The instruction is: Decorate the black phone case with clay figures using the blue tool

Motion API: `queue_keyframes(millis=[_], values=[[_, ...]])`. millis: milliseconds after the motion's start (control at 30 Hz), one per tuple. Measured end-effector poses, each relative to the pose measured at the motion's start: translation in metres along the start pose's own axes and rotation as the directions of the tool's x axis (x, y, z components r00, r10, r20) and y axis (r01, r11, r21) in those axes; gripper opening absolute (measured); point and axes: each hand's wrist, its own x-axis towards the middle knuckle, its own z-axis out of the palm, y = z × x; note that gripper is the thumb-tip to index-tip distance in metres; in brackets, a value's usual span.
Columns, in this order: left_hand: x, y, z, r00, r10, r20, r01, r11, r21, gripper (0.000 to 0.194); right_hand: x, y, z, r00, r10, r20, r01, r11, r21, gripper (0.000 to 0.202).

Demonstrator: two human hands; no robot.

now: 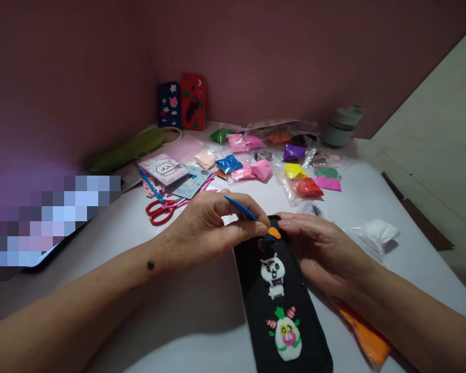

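My left hand [233, 220] pinches a slim blue modelling tool [241, 208], its lower tip beside a small orange clay piece [274, 233] near the top of a black phone case [256, 305]. Along the case's upper right edge, my right hand [322, 246] grips it, fingertips close to the orange piece. A white clay character with a black-drawn face [273, 269] sits midway down the case. Below it is a white clay figure [288, 339] with green leaves, striped red-and-white horns and a pink mouth.
Bags of coloured clay, including blue [229, 163], purple [294, 152] and red [309, 187], lie behind. Red-handled scissors [160, 212] and cards [165, 169] are left; orange clay [367, 336] and white clay [380, 233] right. Two decorated cases [194, 101] and a bottle [340, 127] stand behind.
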Motion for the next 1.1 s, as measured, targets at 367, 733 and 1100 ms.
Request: queue_keyframes(millis=[367,733,1100], values=[[-0.0006,-0.0010,0.0016,1.000,-0.009,-0.022,0.009,1.000,-0.009,0.011,0.0013,-0.0001,-0.0002,1.000,-0.014,-0.006,0.014,1.000,-0.008,0.008],[-0.0019,-0.0002,0.0009,0.999,-0.046,0.002,0.046,0.998,-0.043,0.009,0.0018,0.0011,-0.0027,1.000,-0.004,0.001,0.004,1.000,-0.010,0.008],[-0.0008,0.0013,0.0014,0.999,-0.040,-0.019,0.039,0.999,-0.034,0.010,0.0028,0.0009,-0.0031,1.000,0.001,0.012,-0.002,1.000,0.024,0.010]])
